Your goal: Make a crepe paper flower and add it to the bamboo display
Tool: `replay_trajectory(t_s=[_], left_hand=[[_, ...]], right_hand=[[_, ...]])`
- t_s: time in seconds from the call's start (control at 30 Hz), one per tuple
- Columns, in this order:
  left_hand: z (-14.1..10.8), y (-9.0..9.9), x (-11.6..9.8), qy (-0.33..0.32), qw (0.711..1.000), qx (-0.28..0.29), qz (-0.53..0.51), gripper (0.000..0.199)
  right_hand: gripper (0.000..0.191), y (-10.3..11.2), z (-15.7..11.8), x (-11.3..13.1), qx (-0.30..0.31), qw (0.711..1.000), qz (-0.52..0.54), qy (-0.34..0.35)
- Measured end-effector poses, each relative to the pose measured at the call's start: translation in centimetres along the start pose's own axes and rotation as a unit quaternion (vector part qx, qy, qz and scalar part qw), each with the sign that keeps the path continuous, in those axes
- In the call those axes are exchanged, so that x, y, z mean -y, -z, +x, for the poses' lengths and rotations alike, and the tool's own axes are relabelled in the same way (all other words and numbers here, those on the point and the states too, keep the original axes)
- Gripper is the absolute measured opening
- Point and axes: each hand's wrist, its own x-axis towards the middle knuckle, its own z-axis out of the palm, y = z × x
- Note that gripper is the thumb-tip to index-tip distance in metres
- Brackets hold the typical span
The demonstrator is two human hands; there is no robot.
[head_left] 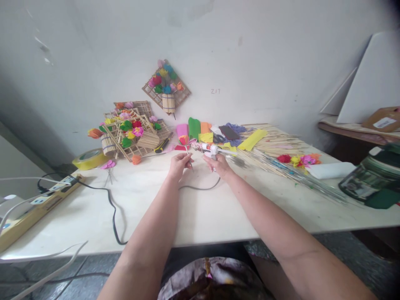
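Between the fingers of my left hand (180, 166) is the thin stem of an orange-red paper flower (184, 140), its head pointing up. My right hand (220, 165) is closed around a white hot glue gun (214, 149), its patterned front end aimed left toward the flower. The gun and the flower look close, but I cannot tell whether they touch. A dark cord (200, 188) runs across the table below both hands. Behind them lie pink, green and orange sheets of crepe paper (194, 128) and a small red piece (181, 148).
Left are wooden lattice frames with paper flowers (137, 133), yellow tape (90, 159) and a power strip (40, 204). Right are bamboo sticks (275, 141), wire stems (290, 177), finished flower heads (308, 160) and a green jar (373, 177). One decorated lattice (183, 97) hangs on the wall.
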Motion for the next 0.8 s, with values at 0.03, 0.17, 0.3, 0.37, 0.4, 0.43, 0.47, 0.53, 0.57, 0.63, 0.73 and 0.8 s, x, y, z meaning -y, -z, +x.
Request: replay_trajectory(t_s=[0.03, 0.17, 0.3, 0.37, 0.4, 0.43, 0.47, 0.53, 0.57, 0.63, 0.73, 0.8], left_hand=[[-0.03, 0.02, -0.03, 0.003, 1.0, 0.004, -0.003, 0.037], [-0.15, 0.01, -0.12, 0.012, 1.0, 0.021, -0.016, 0.035], [-0.2, -0.02, -0.08, 0.017, 0.999, 0.035, -0.019, 0.034], [-0.17, 0.02, 0.0, 0.017, 0.999, 0.039, -0.02, 0.033], [-0.15, 0.05, 0.05, 0.017, 0.999, 0.04, -0.021, 0.033], [-0.12, 0.08, 0.1, 0.016, 0.999, 0.041, -0.021, 0.033], [-0.11, 0.11, 0.14, 0.015, 0.999, 0.042, -0.022, 0.032], [-0.11, 0.12, 0.14, 0.014, 0.999, 0.042, -0.024, 0.032], [-0.13, 0.1, 0.1, 0.014, 0.999, 0.042, -0.026, 0.032], [-0.22, 0.02, -0.05, 0.015, 0.999, 0.04, -0.031, 0.032], [-0.33, -0.1, -0.28, 0.019, 0.998, 0.038, -0.036, 0.033], [-0.34, -0.12, -0.32, 0.019, 0.998, 0.04, -0.035, 0.033]], right_hand=[[0.04, 0.01, 0.01, -0.02, 0.0, 1.0, -0.001, 0.001], [0.041, 0.04, 0.13, -0.08, -0.001, 1.0, -0.006, 0.001], [0.042, 0.05, 0.23, -0.15, -0.002, 1.0, -0.011, 0.001], [0.041, 0.06, 0.26, -0.23, -0.003, 1.0, -0.01, -0.003], [0.041, 0.07, 0.28, -0.29, -0.003, 1.0, -0.01, -0.005], [0.041, 0.08, 0.3, -0.36, -0.002, 1.0, -0.011, -0.004], [0.041, 0.09, 0.32, -0.42, -0.001, 1.0, -0.013, -0.002], [0.04, 0.1, 0.36, -0.5, -0.001, 1.0, -0.014, 0.005], [0.04, 0.1, 0.37, -0.5, -0.002, 1.0, -0.014, 0.006], [0.039, 0.07, 0.35, -0.4, -0.008, 1.0, -0.012, 0.002], [0.038, 0.0, 0.28, -0.12, -0.015, 1.0, -0.01, -0.008], [0.038, -0.02, 0.25, 0.0, -0.016, 1.0, -0.008, -0.014]])
